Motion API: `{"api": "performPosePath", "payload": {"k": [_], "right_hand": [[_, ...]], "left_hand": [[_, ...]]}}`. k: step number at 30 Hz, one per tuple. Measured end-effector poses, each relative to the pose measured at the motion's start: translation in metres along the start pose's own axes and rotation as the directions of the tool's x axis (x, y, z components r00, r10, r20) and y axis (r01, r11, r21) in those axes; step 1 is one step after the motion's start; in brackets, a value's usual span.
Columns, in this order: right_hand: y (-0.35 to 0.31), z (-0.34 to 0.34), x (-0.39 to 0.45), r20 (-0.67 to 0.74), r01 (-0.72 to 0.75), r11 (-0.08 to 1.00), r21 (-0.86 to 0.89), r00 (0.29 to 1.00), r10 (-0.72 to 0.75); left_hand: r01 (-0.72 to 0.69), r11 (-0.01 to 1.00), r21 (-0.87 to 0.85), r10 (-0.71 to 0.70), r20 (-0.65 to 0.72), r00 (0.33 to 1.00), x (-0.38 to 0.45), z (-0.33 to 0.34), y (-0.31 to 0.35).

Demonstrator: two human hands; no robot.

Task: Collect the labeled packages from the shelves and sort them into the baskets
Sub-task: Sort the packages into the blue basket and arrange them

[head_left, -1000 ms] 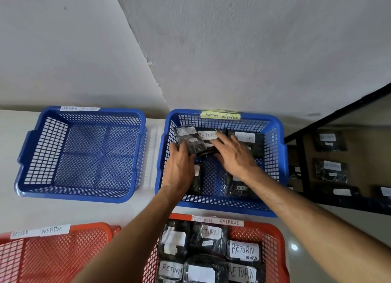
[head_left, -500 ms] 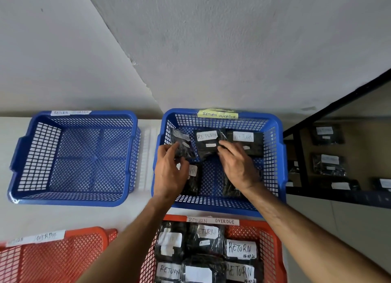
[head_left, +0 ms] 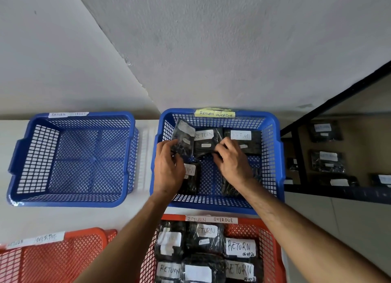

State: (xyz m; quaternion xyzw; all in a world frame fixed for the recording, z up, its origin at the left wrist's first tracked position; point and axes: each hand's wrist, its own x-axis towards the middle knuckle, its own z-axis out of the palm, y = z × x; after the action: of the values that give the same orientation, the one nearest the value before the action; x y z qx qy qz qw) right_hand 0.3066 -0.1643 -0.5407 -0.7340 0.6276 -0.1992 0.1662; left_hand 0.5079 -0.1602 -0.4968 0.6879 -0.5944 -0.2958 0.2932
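Arranging packets inside the blue basket [head_left: 273, 156]: the left hand [head_left: 169, 168] grips a tilted black packet [head_left: 183, 138] at its fingertips. The right hand [head_left: 231, 160] pinches the middle packet [head_left: 204, 143] just beyond its fingers. Best lay the tilted one flat beside it, label up.

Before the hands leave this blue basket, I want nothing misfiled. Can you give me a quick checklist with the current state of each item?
1. Basket tag reads RETURN OVERDUE: ok.
2. Tilted package lying flat: not ok; the left hand holds it propped against the back left wall.
3. Its label matches the tag: cannot tell, writing blurred.
4. Middle package marked RETURN: ok; the right hand pinches its edge.
5. Back right package seated flat: ok.
6. Left blue basket holds nothing: ok.
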Motion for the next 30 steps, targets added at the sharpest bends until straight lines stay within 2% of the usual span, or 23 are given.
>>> {"api": "performPosePath", "payload": {"k": [2,4,7,9,11,13,15,17,20,24,28,30], "right_hand": [[0.001,0.0,-0.001,-0.006,0.0,1.0,0.016,1.0,0.0],[0.002,0.001,-0.001,-0.001,-0.002,1.0,0.022,1.0,0.002],[0.004,0.001,0.0,-0.002,0.0,1.0,0.022,1.0,0.0],[0.004,0.0,-0.001,-0.009,0.013,0.999,0.04,1.0,-0.013],[0.003,0.0,-0.001,-0.02,0.023,0.997,0.077,1.0,-0.021],[0.003,-0.001,0.001,-0.02,0.018,0.996,0.085,1.0,-0.016],[0.002,-0.002,0.004,-0.001,0.016,0.998,0.067,1.0,-0.016],[0.0,-0.003,0.005,0.014,0.021,0.999,0.05,1.0,-0.021],[0.0,-0.003,0.007,0.019,0.029,0.999,0.045,0.999,-0.03],[0.001,-0.004,0.009,0.042,0.025,0.999,0.035,0.999,-0.026],[0.0,-0.006,0.008,0.156,-0.015,1.0,-0.021,0.988,0.018],[-0.001,-0.005,0.008,0.216,-0.027,0.999,-0.044,0.976,0.036]], "left_hand": [[0.083,0.995,0.05,-0.087,0.067,0.994,0.003,0.005,0.005],[0.119,0.977,0.175,-0.141,0.117,0.983,0.006,0.009,0.009],[0.084,0.905,0.418,-0.19,0.22,0.957,0.011,0.009,0.018],[0.039,0.817,0.576,-0.239,0.276,0.931,0.017,0.006,0.027],[-0.016,0.758,0.652,-0.252,0.315,0.915,0.025,0.007,0.036],[-0.077,0.799,0.596,-0.173,0.35,0.921,0.034,0.011,0.038],[-0.114,0.875,0.471,-0.097,0.401,0.911,0.038,0.015,0.033],[-0.157,0.89,0.429,-0.061,0.452,0.89,0.036,0.018,0.026],[-0.204,0.845,0.495,-0.055,0.46,0.886,0.032,0.021,0.018],[-0.197,0.816,0.544,-0.095,0.463,0.881,0.033,0.017,0.022],[-0.286,0.723,0.628,-0.082,0.489,0.868,0.03,0.017,0.026],[-0.282,0.694,0.663,-0.094,0.471,0.877,0.029,0.019,0.025]]}}
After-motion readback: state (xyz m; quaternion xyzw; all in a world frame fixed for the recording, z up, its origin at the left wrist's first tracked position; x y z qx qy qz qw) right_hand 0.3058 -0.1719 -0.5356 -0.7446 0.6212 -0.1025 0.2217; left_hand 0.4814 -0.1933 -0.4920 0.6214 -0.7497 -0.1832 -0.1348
